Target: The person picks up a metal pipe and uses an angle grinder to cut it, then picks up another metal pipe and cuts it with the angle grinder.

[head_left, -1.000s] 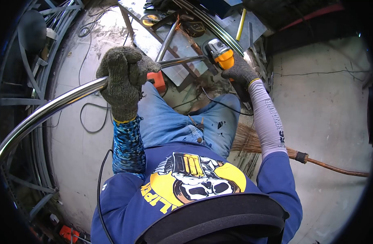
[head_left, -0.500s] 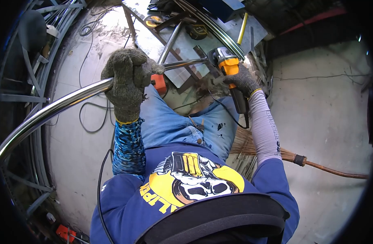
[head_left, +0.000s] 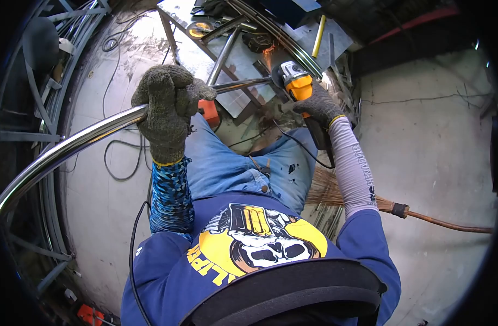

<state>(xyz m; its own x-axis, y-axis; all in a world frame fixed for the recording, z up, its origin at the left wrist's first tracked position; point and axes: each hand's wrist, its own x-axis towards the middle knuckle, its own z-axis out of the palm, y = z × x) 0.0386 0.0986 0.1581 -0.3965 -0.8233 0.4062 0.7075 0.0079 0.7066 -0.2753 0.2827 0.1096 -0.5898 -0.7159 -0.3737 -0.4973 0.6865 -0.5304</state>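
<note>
My left hand, in a dark knitted glove, is wrapped round a shiny curved metal pipe. The pipe's long bend sweeps to the lower left, and its far end reaches the grinder's disc. My right hand, gloved the same way, grips an orange and black angle grinder with a silver head. Its disc meets the pipe's end, and orange sparks fly up from there. The grinder's cord runs down past my right thigh. Glove and tool hide the exact contact point in part.
A metal work surface with steel bars, a yellow tube and a tape measure lies ahead. Metal frames stand at left. A broom lies at right, a black cable on the floor at left.
Sparks now rise at the grinder's disc where none showed before. The grinder and my right hand have shifted slightly left; my left hand and the pipe moved left only a little.
</note>
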